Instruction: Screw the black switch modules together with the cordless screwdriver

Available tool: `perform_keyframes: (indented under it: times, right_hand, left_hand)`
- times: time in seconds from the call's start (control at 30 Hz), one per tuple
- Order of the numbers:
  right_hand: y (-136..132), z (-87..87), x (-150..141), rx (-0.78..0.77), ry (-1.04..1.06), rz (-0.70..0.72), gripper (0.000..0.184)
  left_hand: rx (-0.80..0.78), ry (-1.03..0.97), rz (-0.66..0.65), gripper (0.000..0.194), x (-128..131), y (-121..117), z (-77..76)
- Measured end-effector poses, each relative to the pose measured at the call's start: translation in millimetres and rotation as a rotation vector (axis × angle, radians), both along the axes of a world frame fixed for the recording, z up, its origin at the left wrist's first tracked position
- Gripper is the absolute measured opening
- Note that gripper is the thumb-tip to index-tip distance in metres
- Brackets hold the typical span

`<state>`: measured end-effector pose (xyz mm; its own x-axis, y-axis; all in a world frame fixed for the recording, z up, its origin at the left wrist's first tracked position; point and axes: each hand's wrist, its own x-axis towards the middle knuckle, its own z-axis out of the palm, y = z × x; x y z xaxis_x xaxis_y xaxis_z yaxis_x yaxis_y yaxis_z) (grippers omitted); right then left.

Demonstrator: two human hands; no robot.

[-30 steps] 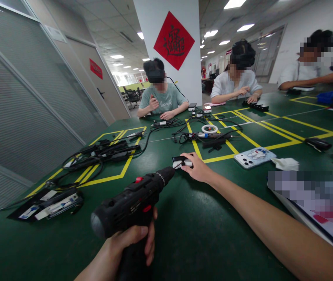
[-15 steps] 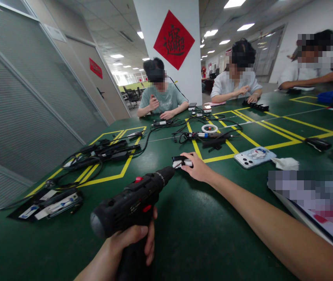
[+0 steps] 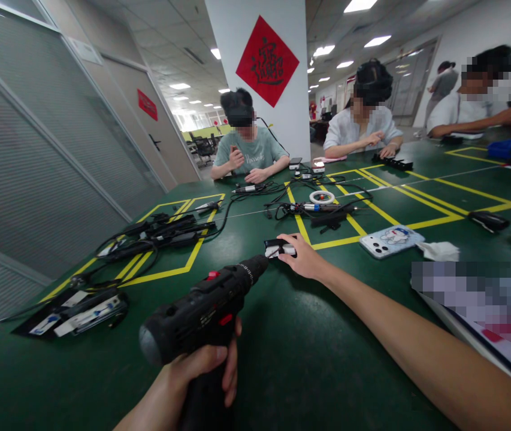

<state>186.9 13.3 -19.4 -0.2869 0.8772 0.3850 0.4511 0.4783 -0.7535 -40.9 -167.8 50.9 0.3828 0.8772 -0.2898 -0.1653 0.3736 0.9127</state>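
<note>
Nothing has shifted: left hand fingers still clenched round the drill, right hand fingers pinching the small black-and-white part

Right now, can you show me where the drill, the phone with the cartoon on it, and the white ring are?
drill (image 3: 201, 311), head view, on its black body.
phone (image 3: 390, 240), head view, on its cartoon-printed back.
white ring (image 3: 321, 197), head view, on its rim.

Black drill, probably level
</note>
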Motion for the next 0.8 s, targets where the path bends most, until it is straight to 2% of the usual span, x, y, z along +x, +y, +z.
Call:
perform_keyframes:
  times: [0.4, 0.8]
  right_hand:
    - [0.0, 0.0, -0.4, 0.018, -0.001, 0.001, 0.046]
    - [-0.8, 0.8, 0.1, -0.004, -0.008, 0.0, 0.046]
  left_hand:
    - [0.015, -0.021, -0.041, 0.024, -1.3, 0.8, -0.5]
    - [0.016, -0.009, -0.031, 0.031, -0.1, 0.4, 0.9]
